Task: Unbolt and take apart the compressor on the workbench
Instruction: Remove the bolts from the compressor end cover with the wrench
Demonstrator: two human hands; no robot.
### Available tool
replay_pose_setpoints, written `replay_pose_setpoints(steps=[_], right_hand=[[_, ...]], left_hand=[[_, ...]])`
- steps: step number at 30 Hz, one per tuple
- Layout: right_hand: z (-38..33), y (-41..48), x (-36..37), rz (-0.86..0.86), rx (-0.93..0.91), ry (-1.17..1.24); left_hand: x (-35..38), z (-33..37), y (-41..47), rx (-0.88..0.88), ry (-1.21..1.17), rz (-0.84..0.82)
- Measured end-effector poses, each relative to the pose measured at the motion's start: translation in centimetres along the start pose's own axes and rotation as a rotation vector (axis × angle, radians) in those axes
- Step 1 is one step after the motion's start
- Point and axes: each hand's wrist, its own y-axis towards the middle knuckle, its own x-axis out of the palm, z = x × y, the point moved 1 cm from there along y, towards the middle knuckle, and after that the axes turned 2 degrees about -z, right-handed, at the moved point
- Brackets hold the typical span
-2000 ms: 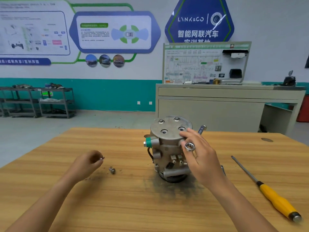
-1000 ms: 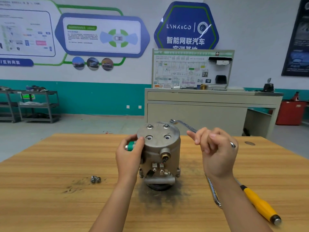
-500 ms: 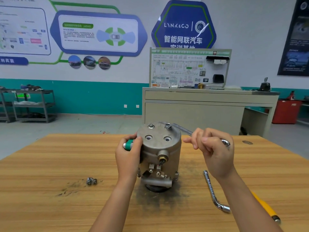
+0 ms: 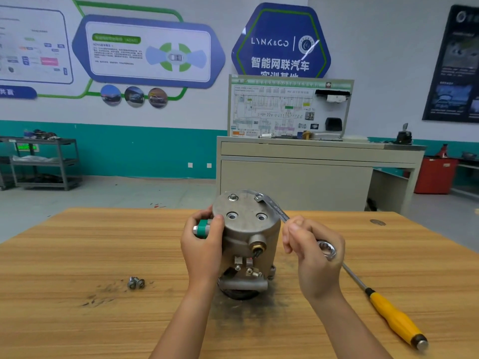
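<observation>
A grey metal compressor (image 4: 247,237) stands upright in the middle of the wooden workbench (image 4: 77,255). Its round top plate shows two empty bolt holes at the front and two bolts at the back. My left hand (image 4: 203,248) grips its left side, around a green-capped port (image 4: 202,228). A ring wrench (image 4: 274,209) sits on the back right bolt (image 4: 258,196), and my right hand (image 4: 315,255) grips its handle to the compressor's right. Two removed bolts (image 4: 136,282) lie on the bench at the left.
A yellow-handled screwdriver (image 4: 394,317) lies on the bench at the right, its shaft running behind my right hand. Dark grime marks the wood around the compressor. A beige cabinet (image 4: 298,177) with a training board stands behind the bench, and metal shelves (image 4: 41,161) at far left.
My left hand put down a bolt beside the other and took hold of the compressor. My right hand raised the wrench, set it on the back right bolt and swung the handle toward me.
</observation>
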Motion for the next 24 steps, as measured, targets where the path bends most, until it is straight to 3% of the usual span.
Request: replay_pose_setpoints(steps=[4, 6, 9, 12, 16, 19, 22, 24], right_hand=[[0.0, -0.1, -0.3, 0.025, 0.068, 0.027], [0.0, -0.2, -0.1, 0.167, 0.109, 0.028], [0.1, 1.0, -0.5, 0.476, 0.203, 0.261], [1.1, 4.4, -2.7, 0.613, 0.342, 0.375], [4.8, 10.7, -4.1, 0.692, 0.576, 0.169], [7.9, 15.0, -2.9, 0.588, 0.699, -0.204], [8.9, 18.4, 0.0, 0.240, 0.695, -0.691], [8.8, 19.2, 3.1, -0.018, 0.599, -0.864]], left_hand=[[-0.1, -0.2, 0.2, 0.047, -0.017, -0.017], [0.0, -0.2, 0.6, 0.078, -0.036, -0.026], [-0.3, 0.0, 1.9, 0.014, -0.084, -0.080], [-0.8, 0.0, 3.5, -0.053, -0.067, -0.193], [-0.7, 0.1, 4.6, -0.090, -0.050, -0.283], [-0.4, 0.2, 4.7, -0.079, -0.029, -0.323], [0.0, 0.2, 4.5, -0.046, -0.012, -0.339], [0.2, 0.3, 4.5, -0.036, -0.014, -0.329]])
